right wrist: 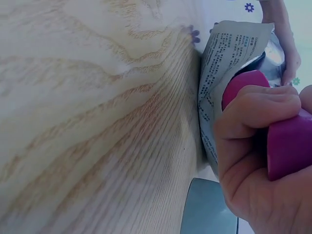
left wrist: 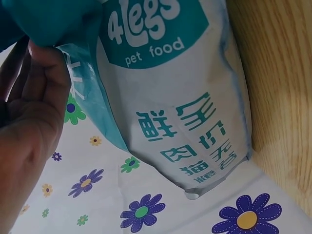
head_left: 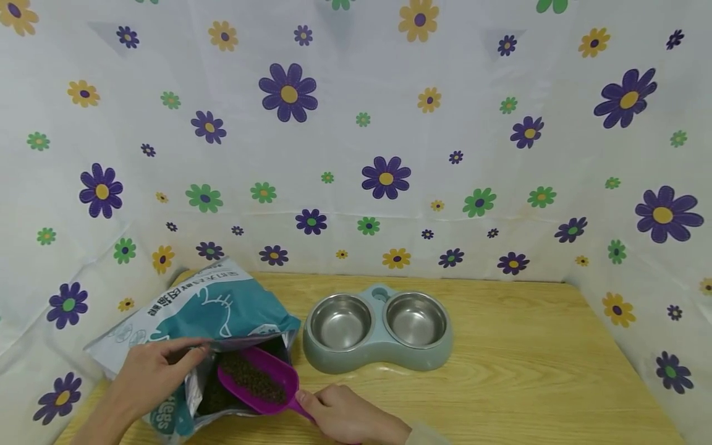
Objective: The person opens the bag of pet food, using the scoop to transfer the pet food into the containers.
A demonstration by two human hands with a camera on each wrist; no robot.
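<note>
A teal and white pet food bag (head_left: pixel 253 306) lies on its side at the left of the table, its mouth facing the front. My left hand (head_left: pixel 146 382) pinches the upper edge of that mouth between thumb and fingers; the left wrist view shows the "4Legs" print (left wrist: pixel 146 24) beside it. In my right hand (head_left: pixel 353 415) I grip the handle of a magenta scoop (head_left: pixel 289 375). Brown kibble (head_left: pixel 253 378) fills the scoop's bowl, which sits in the bag's opening. In the right wrist view, my curled fingers (right wrist: pixel 258 109) wrap the handle.
Just right of the bag stands a grey-blue double pet bowl (head_left: pixel 378 355) with two steel dishes, their bottoms bare. Bare wood-grain table (head_left: pixel 528 358) stretches to its right. A white flower-print cloth (head_left: pixel 345 142) hangs behind and along both sides.
</note>
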